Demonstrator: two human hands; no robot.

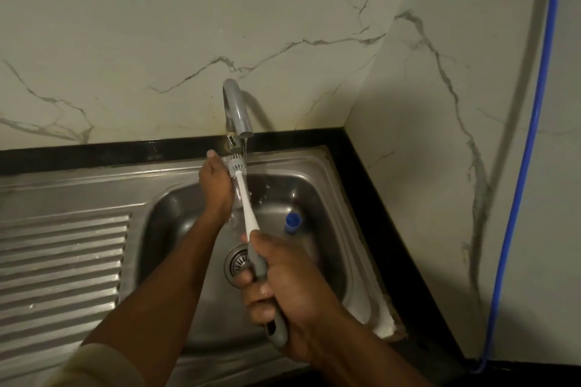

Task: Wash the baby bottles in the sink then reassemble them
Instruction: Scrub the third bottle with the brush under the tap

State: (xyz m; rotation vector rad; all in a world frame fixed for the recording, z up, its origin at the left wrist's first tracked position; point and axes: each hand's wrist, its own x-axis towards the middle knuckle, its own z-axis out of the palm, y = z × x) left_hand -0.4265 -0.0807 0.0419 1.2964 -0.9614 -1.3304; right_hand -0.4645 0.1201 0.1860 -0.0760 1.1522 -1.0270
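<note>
Left hand (217,188) grips the bottle (235,209) under the tap (235,110); right hand (283,286), clenched on the brush (243,198), should twist it steadily.

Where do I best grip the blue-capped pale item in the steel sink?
Probably by its round blue cap, coming from above: the cap sits uppermost and unobstructed, while the right wall of the steel sink crowds its far side.

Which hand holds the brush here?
The right hand, gripping the brush by its grey handle; the left hand instead holds a clear bottle under the tap.
</note>
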